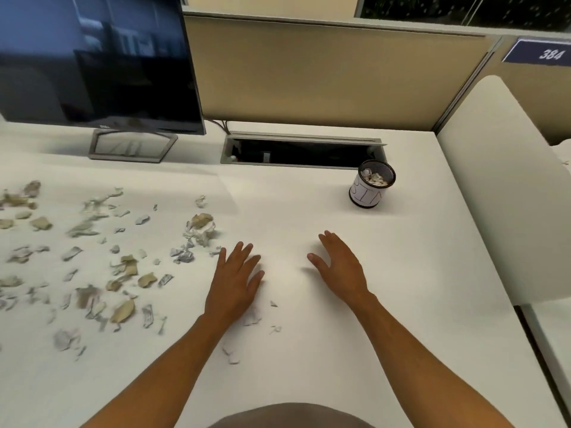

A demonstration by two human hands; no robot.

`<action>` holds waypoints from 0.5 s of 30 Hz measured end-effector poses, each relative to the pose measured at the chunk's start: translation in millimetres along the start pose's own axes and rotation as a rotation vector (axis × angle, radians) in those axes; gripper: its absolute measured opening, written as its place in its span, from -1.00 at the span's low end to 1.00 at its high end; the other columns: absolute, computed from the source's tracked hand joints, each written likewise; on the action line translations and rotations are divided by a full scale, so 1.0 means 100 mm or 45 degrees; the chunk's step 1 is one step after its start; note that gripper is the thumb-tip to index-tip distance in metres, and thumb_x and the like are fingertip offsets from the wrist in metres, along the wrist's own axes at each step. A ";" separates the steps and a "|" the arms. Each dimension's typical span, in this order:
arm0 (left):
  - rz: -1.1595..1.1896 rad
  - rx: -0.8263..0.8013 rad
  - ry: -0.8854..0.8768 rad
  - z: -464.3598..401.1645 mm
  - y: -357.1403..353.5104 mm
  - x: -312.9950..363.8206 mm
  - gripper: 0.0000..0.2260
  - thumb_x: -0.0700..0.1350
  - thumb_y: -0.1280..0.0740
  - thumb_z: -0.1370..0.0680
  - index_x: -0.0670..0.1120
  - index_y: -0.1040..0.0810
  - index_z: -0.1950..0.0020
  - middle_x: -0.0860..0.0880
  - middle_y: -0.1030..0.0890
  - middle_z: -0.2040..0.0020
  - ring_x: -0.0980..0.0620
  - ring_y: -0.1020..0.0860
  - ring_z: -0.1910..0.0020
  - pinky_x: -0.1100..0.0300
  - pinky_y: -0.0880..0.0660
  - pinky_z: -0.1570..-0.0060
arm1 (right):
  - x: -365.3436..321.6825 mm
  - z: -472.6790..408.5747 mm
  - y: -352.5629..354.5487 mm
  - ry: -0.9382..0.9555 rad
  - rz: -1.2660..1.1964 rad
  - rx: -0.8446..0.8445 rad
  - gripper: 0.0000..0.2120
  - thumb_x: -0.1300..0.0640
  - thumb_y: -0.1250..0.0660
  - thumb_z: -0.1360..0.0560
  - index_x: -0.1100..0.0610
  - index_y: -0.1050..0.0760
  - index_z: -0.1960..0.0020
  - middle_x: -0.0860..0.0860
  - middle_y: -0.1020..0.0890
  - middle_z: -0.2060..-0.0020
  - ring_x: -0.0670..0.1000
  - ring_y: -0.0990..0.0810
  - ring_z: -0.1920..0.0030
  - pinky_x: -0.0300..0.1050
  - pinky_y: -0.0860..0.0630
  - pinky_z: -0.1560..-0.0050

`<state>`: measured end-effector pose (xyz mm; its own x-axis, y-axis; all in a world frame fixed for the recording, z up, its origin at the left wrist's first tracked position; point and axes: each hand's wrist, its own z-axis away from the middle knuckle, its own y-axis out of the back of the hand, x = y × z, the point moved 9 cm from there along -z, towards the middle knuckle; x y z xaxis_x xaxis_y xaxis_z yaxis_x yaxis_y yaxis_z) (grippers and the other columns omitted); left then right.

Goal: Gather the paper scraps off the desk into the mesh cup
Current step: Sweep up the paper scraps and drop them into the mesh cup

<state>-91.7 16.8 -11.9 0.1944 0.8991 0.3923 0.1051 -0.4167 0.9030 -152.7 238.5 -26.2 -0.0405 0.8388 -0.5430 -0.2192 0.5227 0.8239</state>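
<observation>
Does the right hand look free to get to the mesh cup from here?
Probably yes: the right hand is open and holds nothing, and only bare desk lies between it and the mesh cup.

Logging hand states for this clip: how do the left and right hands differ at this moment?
The left hand lies palm down beside the paper scraps, several by its wrist; the right hand is over bare desk, nearer the mesh cup. The left looks flat, the right tilted with its thumb apart. Both have straight fingers and hold nothing.

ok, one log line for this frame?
hands: left open, right open, both empty | paper scraps: mostly on desk, left | mesh cup: upright, partly filled
</observation>
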 end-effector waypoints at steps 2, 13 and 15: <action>-0.017 0.026 0.065 0.20 0.12 -0.27 -0.50 0.13 -0.02 -0.63 -0.17 -0.57 -0.25 -0.17 -0.47 -0.37 -0.15 -0.35 -0.43 -0.13 -0.08 -0.45 | -0.13 0.12 -0.27 0.042 0.020 -0.075 -0.35 -0.26 -0.13 -0.57 0.03 -0.12 -0.55 -0.08 -0.11 -0.56 -0.12 -0.02 -0.55 -0.16 0.03 -0.51; -0.189 0.118 0.398 1.10 0.52 -1.38 -0.52 0.16 -0.05 -0.60 -0.06 -0.42 -0.41 -0.11 -0.33 -0.49 -0.09 -0.20 -0.51 -0.15 0.03 -0.50 | -1.01 0.82 -1.31 0.315 0.419 -0.195 -0.15 -0.46 0.29 -0.48 0.07 0.18 -0.58 -0.10 0.21 -0.54 -0.11 0.32 -0.53 0.11 0.35 -0.50; -0.215 0.083 0.434 1.19 0.53 -1.51 -0.49 0.18 -0.04 -0.60 -0.04 -0.37 -0.45 -0.10 -0.29 -0.51 -0.09 -0.17 -0.52 -0.14 0.04 -0.50 | -1.20 0.89 -1.46 0.354 0.449 -0.198 -0.15 -0.45 0.29 -0.49 0.08 0.16 -0.58 -0.08 0.19 -0.55 -0.07 0.29 -0.54 0.14 0.31 -0.51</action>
<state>0.6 -156.7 -44.1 -0.1655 0.9443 0.2844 0.1717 -0.2564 0.9512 -28.7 75.1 -67.1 -0.3938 0.8772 -0.2747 -0.2876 0.1663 0.9432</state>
